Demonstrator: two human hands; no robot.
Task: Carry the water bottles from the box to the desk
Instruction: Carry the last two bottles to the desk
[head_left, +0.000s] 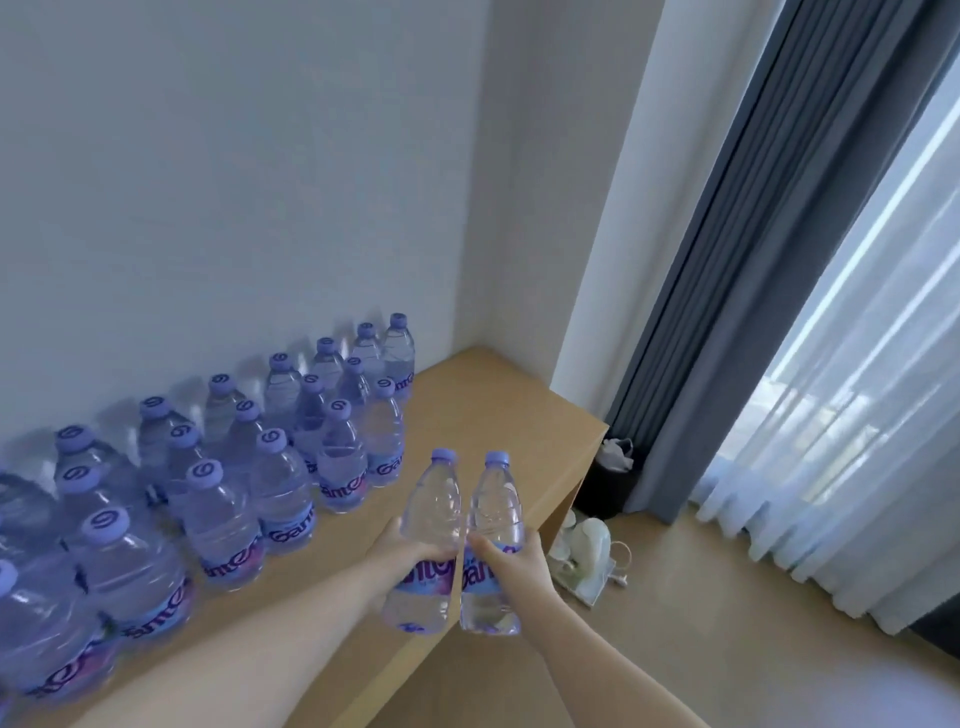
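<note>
My left hand (397, 553) grips a clear water bottle (434, 514) with a purple cap around its labelled middle. My right hand (511, 564) grips a second, matching water bottle (496, 512) the same way. Both bottles are upright, side by side and nearly touching, held above the front edge of the wooden desk (483, 405). Several more bottles (280, 483) stand in rows on the desk along the white wall, from the left foreground to the far corner. The box is not in view.
The desk's right end (576, 467) drops to a wooden floor. Beside it stand a dark bin with a white bag (610, 478) and white items with a cable (584, 551) on the floor. A grey curtain (727, 260) and sheer white curtain (852, 415) hang at right.
</note>
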